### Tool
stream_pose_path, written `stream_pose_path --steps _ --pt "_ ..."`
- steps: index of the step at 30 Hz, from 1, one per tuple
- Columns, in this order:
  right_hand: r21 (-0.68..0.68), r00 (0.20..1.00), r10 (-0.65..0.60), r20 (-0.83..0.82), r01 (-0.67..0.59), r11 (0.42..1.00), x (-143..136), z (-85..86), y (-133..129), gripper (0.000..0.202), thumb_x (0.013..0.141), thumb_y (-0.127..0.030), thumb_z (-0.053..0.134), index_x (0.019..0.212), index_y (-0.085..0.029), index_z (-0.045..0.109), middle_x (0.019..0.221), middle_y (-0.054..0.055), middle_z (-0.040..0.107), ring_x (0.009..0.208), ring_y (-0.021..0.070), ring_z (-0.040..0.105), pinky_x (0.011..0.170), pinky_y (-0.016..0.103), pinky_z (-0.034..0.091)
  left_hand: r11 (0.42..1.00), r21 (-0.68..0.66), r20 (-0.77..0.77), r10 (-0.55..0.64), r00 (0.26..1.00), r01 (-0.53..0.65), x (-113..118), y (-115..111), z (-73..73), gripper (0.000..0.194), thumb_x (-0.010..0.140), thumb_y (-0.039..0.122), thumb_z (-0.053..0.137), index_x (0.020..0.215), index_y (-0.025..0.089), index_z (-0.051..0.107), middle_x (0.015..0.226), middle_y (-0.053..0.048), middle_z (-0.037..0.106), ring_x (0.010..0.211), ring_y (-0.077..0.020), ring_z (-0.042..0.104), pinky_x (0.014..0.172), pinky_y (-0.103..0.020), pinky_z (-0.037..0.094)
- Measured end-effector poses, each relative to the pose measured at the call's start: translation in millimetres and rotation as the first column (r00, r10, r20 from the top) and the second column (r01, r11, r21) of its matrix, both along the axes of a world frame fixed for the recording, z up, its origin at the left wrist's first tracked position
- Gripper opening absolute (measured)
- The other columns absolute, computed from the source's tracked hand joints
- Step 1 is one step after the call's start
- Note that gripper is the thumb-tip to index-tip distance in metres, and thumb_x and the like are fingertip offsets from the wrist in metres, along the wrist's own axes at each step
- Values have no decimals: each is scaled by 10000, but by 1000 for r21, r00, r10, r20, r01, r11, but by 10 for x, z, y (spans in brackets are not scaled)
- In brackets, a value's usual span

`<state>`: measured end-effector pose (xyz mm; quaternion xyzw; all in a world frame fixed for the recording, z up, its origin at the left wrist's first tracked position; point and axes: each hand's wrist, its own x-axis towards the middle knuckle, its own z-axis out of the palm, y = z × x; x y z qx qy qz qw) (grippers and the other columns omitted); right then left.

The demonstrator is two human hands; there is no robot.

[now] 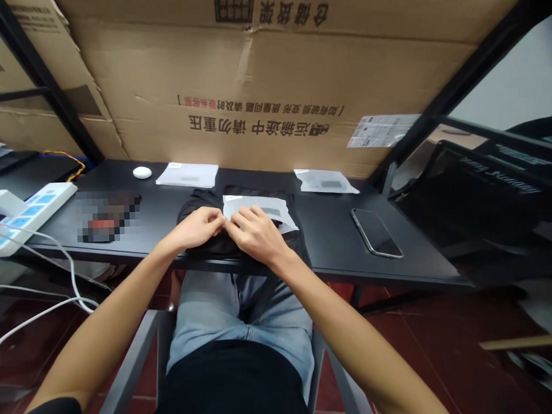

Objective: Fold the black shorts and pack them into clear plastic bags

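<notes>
Head: packet (274,207) partly behind hands (259,235)

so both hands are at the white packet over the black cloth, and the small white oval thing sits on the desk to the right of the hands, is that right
Not quite: the head view shows the small white oval thing on the desk to the left of the hands, not the right. Both hands are indeed at the white packet over the black cloth.
</notes>
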<state>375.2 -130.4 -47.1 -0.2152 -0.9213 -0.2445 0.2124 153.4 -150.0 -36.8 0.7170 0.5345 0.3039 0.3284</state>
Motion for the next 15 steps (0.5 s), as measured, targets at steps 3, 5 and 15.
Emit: stream_pose_path --steps 3,5,15 --pt "11 1000 13 12 -13 1000 -2 -3 -9 336 1198 -135 494 979 -174 745 915 84 690 924 249 550 844 402 342 1000 4 -9 -18 1000 18 -4 -19 22 366 1011 431 557 706 231 529 679 12 598 643 -157 480 641 -301 352" --pt "34 1000 25 13 -26 999 6 -4 -18 356 1202 -140 480 959 -177 737 903 83 689 912 247 538 838 405 333 1000 12 -23 -15 1000 16 -4 -28 31 353 1001 424 564 708 230 526 670 16 589 639 -155 474 635 -301 340" --pt "64 1000 7 -19 -6 998 174 -26 -11 377 1184 -143 467 919 -199 728 893 82 695 916 257 528 840 415 328 1000 -4 17 30 999 -30 -8 -35 3 330 962 460 621 737 229 548 680 16 616 634 -149 492 628 -291 340"
